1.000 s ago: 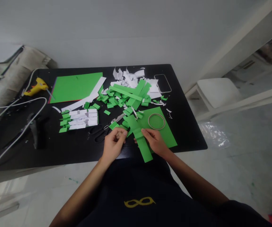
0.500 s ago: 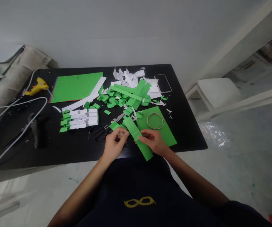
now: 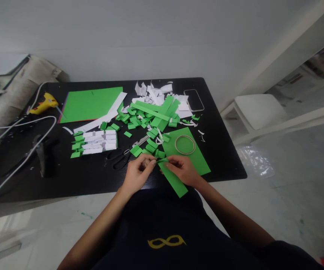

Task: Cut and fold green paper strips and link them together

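A green paper strip [image 3: 174, 180] hangs between my two hands near the table's front edge, bent over at its upper end. My left hand [image 3: 139, 170] pinches the strip's folded end from the left. On the other side my right hand [image 3: 183, 168] grips it with thumb and fingers closed. Small folded green paper pieces [image 3: 151, 145] lie just beyond my fingers. Scissors with black handles [image 3: 119, 159] rest left of my left hand. Under a tape roll [image 3: 184, 144], a green sheet [image 3: 199, 159] lies beside my right hand.
White and green folded pieces stand in rows on a panel [image 3: 100, 141] at left. A heap of green pieces [image 3: 139, 118], white scraps [image 3: 156, 93] and a phone [image 3: 194, 100] lie farther back. At left are a yellow glue gun [image 3: 45, 104] and a white cable [image 3: 49, 129].
The strip's upper part has been folded over between my hands; before, it stretched out flat. Its lower end has shifted slightly right and toward me.
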Demonstrator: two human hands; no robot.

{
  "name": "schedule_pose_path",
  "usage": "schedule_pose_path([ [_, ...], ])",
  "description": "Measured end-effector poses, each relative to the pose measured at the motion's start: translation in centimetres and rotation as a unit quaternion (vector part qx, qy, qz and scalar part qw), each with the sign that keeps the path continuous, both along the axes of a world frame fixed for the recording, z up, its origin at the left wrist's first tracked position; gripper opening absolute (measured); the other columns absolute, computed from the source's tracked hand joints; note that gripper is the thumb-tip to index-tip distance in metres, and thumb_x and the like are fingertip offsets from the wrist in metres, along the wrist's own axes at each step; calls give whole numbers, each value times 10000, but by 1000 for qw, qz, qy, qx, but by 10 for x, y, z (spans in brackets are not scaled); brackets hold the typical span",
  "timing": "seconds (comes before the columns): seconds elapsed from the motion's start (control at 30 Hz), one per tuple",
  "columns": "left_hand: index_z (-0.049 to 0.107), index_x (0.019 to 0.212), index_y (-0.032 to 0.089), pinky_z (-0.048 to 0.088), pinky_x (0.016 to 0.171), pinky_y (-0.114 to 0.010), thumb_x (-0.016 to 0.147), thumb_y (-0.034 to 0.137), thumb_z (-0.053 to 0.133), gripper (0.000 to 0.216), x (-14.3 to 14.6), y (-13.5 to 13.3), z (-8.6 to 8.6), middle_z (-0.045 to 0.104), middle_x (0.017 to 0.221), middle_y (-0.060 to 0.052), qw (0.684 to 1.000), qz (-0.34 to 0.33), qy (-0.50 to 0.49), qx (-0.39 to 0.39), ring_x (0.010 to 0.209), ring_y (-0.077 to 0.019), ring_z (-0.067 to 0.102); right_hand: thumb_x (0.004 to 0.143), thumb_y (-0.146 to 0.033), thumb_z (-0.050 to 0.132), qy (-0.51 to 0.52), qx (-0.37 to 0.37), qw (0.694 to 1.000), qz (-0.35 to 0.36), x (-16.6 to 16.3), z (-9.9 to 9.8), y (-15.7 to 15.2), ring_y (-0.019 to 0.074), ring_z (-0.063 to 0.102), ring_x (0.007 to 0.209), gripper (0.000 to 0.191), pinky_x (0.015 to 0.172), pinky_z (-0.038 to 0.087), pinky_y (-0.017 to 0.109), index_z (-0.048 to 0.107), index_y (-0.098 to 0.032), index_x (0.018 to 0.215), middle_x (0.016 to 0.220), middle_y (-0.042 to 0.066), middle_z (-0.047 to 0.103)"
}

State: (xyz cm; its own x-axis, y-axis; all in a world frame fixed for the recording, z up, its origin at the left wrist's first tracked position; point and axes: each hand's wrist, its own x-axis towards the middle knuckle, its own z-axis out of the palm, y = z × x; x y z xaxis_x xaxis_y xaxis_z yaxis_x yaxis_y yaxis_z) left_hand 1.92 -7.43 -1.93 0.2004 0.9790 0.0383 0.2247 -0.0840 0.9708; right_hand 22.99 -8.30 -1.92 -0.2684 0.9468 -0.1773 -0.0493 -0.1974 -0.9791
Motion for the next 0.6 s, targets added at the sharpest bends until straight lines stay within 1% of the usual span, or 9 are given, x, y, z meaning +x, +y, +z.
schedule_pose_path([
  [0.17, 731, 906, 174, 367, 531, -232, 967, 376, 645, 227, -1, 0, 3, 550, 569, 40, 1000, -16, 11, 7, 510, -118, 480, 881, -489, 807, -25, 2, 1000, 3, 0, 4, 1, 209, 757, 766, 302, 707, 596, 326, 792, -195, 946, 853, 51, 813],
  [0.4, 720, 1048, 177, 400, 546, -229, 928, 293, 647, 182, -2, 0, 4, 644, 673, 19, 998, -49, 27, 8, 558, -134, 549, 915, -497, 762, -25, 7, 1000, 15, -1, 4, 0, 197, 731, 745, 307, 678, 573, 306, 776, -192, 883, 847, 47, 800],
  [0.43, 714, 1028, 180, 405, 551, -230, 929, 295, 650, 165, -2, 0, 4, 644, 674, 20, 998, -51, 30, 9, 561, -134, 550, 923, -484, 753, -32, 12, 999, 16, -2, 4, 0, 196, 724, 745, 295, 672, 566, 301, 773, -194, 876, 835, 43, 793],
  [0.5, 684, 899, 186, 409, 564, -232, 945, 316, 646, 142, -1, 0, 3, 621, 649, 24, 998, -43, 36, 14, 560, -130, 538, 938, -458, 735, -48, 22, 998, 17, -2, 3, -1, 196, 712, 745, 274, 659, 552, 294, 767, -197, 860, 811, 35, 779],
  [0.57, 620, 771, 191, 406, 568, -233, 974, 354, 627, 261, 0, 0, 3, 588, 618, 27, 999, -34, 39, 15, 548, -122, 518, 944, -439, 724, -57, 28, 998, 17, -2, 1, -1, 193, 699, 735, 266, 645, 538, 287, 755, -196, 842, 785, 28, 762],
  [0.6, 596, 740, 192, 406, 569, -233, 988, 369, 615, 305, 0, 0, 2, 582, 612, 27, 999, -30, 40, 14, 546, -120, 514, 943, -432, 724, -59, 30, 998, 17, -2, 0, -1, 186, 689, 721, 263, 635, 528, 282, 749, -194, 834, 771, 22, 751],
])
